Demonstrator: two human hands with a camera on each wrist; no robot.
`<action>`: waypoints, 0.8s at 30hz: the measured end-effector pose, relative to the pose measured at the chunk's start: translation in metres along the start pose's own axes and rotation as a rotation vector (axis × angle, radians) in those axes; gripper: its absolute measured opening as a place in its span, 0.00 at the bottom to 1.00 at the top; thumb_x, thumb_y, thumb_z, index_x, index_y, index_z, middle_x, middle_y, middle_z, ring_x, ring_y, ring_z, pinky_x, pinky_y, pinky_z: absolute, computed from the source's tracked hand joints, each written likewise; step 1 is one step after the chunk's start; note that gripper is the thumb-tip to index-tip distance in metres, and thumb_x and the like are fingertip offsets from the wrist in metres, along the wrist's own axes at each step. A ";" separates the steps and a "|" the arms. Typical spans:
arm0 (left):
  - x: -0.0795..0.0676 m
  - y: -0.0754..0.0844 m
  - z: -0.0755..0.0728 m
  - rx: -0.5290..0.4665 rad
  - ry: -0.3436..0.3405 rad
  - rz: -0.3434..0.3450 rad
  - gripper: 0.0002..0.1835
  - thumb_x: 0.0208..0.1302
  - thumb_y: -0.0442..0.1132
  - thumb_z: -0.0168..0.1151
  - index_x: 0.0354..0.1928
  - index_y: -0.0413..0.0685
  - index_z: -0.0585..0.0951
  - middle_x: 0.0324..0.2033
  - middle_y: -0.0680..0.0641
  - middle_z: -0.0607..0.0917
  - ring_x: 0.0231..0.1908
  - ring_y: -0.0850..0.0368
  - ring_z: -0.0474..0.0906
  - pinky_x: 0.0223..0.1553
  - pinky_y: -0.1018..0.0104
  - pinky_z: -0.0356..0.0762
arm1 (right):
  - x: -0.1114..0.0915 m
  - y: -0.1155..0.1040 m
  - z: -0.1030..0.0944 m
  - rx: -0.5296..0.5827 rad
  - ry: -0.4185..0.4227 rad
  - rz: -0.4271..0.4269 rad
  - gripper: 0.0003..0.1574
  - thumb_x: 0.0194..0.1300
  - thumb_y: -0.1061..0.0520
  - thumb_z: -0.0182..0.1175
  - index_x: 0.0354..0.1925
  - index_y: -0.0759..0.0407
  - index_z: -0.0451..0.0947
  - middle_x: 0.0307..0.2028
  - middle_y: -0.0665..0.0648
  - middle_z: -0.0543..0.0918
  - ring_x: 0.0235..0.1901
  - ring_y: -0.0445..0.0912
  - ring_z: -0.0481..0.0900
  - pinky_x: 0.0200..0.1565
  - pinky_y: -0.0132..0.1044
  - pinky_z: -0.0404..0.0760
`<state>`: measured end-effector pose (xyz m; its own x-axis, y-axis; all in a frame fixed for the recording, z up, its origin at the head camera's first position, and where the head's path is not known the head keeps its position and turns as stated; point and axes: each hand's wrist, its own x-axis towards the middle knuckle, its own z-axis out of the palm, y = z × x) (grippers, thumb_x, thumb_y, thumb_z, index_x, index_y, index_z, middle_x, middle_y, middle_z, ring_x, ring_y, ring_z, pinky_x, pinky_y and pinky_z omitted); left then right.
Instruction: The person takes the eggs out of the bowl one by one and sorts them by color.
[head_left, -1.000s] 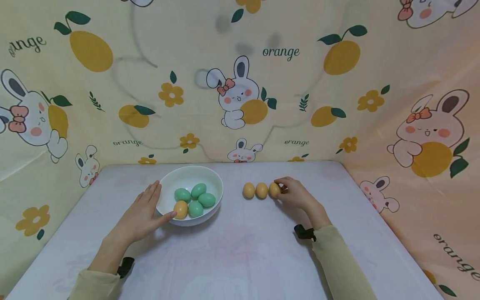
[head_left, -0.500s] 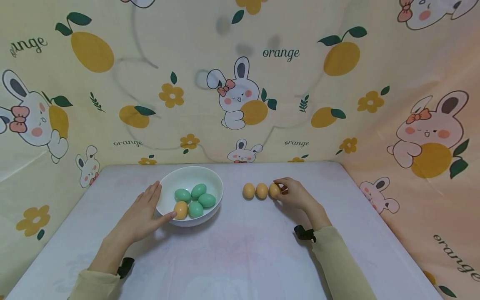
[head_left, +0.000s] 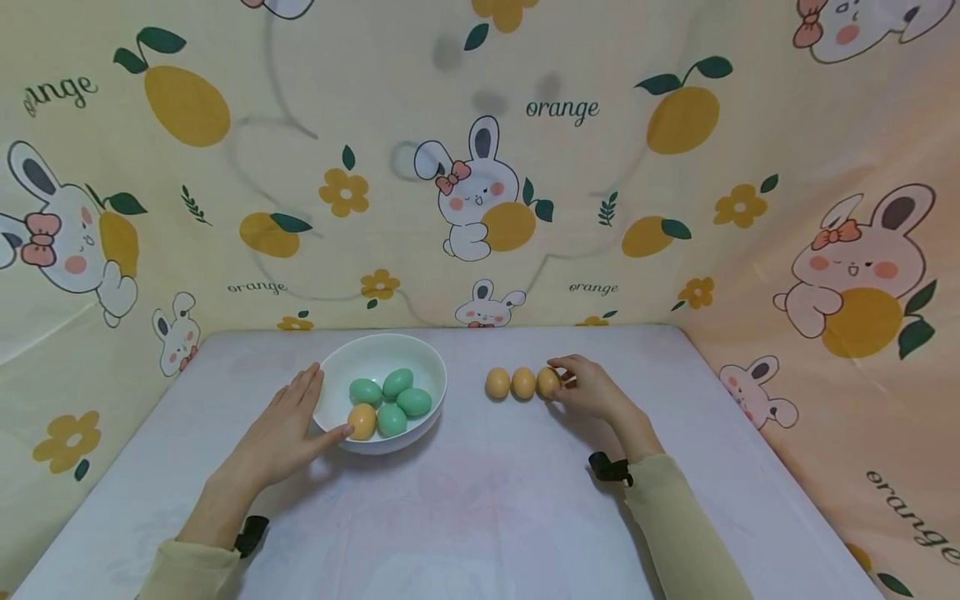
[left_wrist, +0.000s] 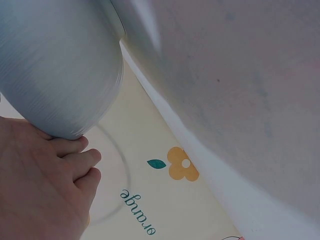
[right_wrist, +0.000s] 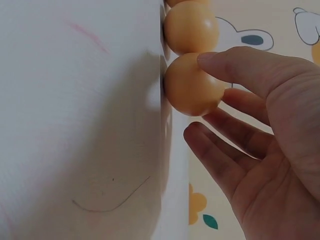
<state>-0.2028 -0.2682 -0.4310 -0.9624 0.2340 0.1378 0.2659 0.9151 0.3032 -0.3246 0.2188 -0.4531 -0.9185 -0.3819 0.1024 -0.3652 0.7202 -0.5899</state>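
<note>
Watching through these cameras from afar, I take the white bowl [head_left: 381, 354] on the worktop [head_left: 465, 517] as my landmark. Along its left side lies the left hand [head_left: 279, 435], fingers straight and spread wide from the thumb, which lies at the near rim; I judge that this broad span is there to steady the bowl against sliding or tipping. Inside the bowl sit four green eggs [head_left: 392, 420] and one orange egg [head_left: 362, 419], gathered low by its curved wall. To the bowl's right, apart from it, three more orange eggs form a row: the closest egg [head_left: 497, 383], the middle egg [head_left: 523, 383] and the farthest egg [head_left: 547, 383]. The right hand [head_left: 596, 392] has the farthest egg in a narrow pinch between thumb and fingers, from the side away from the bowl. That side probably suits the pinch, since the middle egg crowds the other; whether the worktop bears its weight, I cannot tell.
</note>
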 end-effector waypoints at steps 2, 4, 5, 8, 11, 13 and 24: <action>0.000 0.000 0.000 -0.003 -0.003 0.003 0.60 0.69 0.71 0.56 0.78 0.25 0.51 0.80 0.28 0.50 0.78 0.29 0.48 0.77 0.34 0.48 | -0.001 -0.001 0.000 0.000 0.005 0.004 0.37 0.63 0.64 0.69 0.69 0.69 0.73 0.62 0.70 0.78 0.55 0.61 0.82 0.57 0.53 0.85; -0.001 0.000 0.000 -0.005 -0.006 0.006 0.60 0.69 0.71 0.57 0.79 0.25 0.51 0.80 0.28 0.50 0.78 0.29 0.47 0.77 0.34 0.48 | -0.002 -0.002 -0.001 0.001 0.010 0.007 0.37 0.63 0.64 0.69 0.69 0.68 0.73 0.63 0.70 0.78 0.56 0.62 0.81 0.57 0.53 0.84; -0.001 0.000 0.000 -0.006 -0.007 0.007 0.60 0.69 0.71 0.57 0.79 0.25 0.50 0.80 0.28 0.50 0.78 0.29 0.47 0.77 0.34 0.48 | -0.003 -0.003 -0.002 0.002 0.015 0.004 0.37 0.63 0.63 0.69 0.69 0.68 0.73 0.63 0.69 0.77 0.57 0.62 0.81 0.57 0.53 0.84; -0.001 0.000 0.000 -0.004 -0.010 0.007 0.60 0.69 0.70 0.57 0.79 0.25 0.50 0.80 0.28 0.50 0.79 0.29 0.47 0.77 0.34 0.48 | -0.004 -0.007 -0.004 0.013 0.039 -0.020 0.37 0.65 0.62 0.69 0.70 0.68 0.72 0.65 0.70 0.76 0.58 0.63 0.80 0.58 0.55 0.84; -0.001 0.001 -0.001 -0.002 -0.009 0.003 0.60 0.69 0.70 0.57 0.79 0.25 0.50 0.80 0.28 0.50 0.79 0.29 0.47 0.78 0.34 0.48 | -0.003 -0.012 -0.006 0.011 0.075 -0.061 0.36 0.66 0.60 0.70 0.70 0.66 0.73 0.65 0.68 0.76 0.58 0.63 0.80 0.58 0.55 0.83; -0.001 0.000 -0.001 -0.001 -0.007 0.002 0.60 0.69 0.71 0.57 0.79 0.25 0.50 0.80 0.28 0.50 0.79 0.29 0.47 0.78 0.34 0.48 | -0.001 -0.017 -0.007 0.005 0.101 -0.087 0.36 0.67 0.59 0.70 0.70 0.65 0.73 0.66 0.67 0.76 0.58 0.62 0.80 0.59 0.54 0.83; 0.000 -0.001 0.001 -0.007 -0.001 -0.002 0.61 0.68 0.72 0.57 0.78 0.25 0.51 0.79 0.28 0.51 0.79 0.29 0.47 0.77 0.34 0.48 | 0.009 -0.049 0.004 0.051 0.218 -0.243 0.29 0.68 0.62 0.69 0.65 0.65 0.77 0.66 0.61 0.78 0.56 0.57 0.82 0.58 0.50 0.84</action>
<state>-0.2028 -0.2691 -0.4319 -0.9630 0.2325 0.1364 0.2644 0.9132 0.3099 -0.3143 0.1780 -0.4271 -0.8185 -0.4016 0.4109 -0.5743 0.5912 -0.5663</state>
